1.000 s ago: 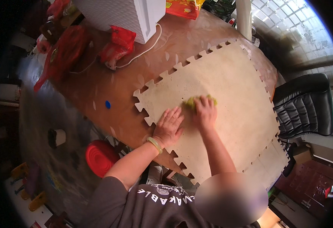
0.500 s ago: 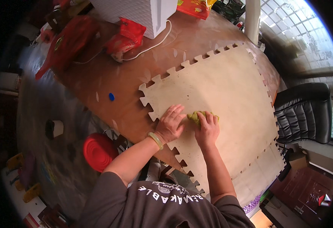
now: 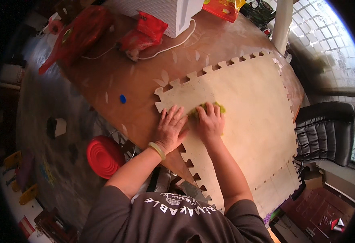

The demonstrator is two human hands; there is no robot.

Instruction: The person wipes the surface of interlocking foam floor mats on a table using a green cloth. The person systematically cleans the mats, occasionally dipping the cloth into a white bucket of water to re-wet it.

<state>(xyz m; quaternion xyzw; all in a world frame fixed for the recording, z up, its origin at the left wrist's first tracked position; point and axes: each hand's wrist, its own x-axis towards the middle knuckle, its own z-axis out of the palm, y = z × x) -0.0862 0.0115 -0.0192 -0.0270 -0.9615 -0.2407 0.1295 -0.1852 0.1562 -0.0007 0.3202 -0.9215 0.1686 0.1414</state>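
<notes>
A large cream foam mat [image 3: 250, 109] with jigsaw-cut edges lies over a brown table. Bunched under my right hand [image 3: 210, 121] is a yellow-green cloth [image 3: 222, 108], pressed against the mat near its left corner; my curled fingers grip it and hide much of it. Just left of the cloth, my left hand [image 3: 170, 129] lies flat on the mat's toothed left edge, fingers stretched out and holding nothing. A pale bangle [image 3: 157, 150] circles my left wrist.
On the table [image 3: 141, 81] are a blue disc [image 3: 123, 99], red plastic packaging [image 3: 143, 36] and a white textured box [image 3: 177, 20] with a white cable. A red stool [image 3: 104, 157] stands left of me. A black padded chair [image 3: 325, 133] is at the right.
My right hand has moved left and farther away with the cloth. My left hand has shifted slightly left and is flatter along the mat's edge. The whole view has shifted a little.
</notes>
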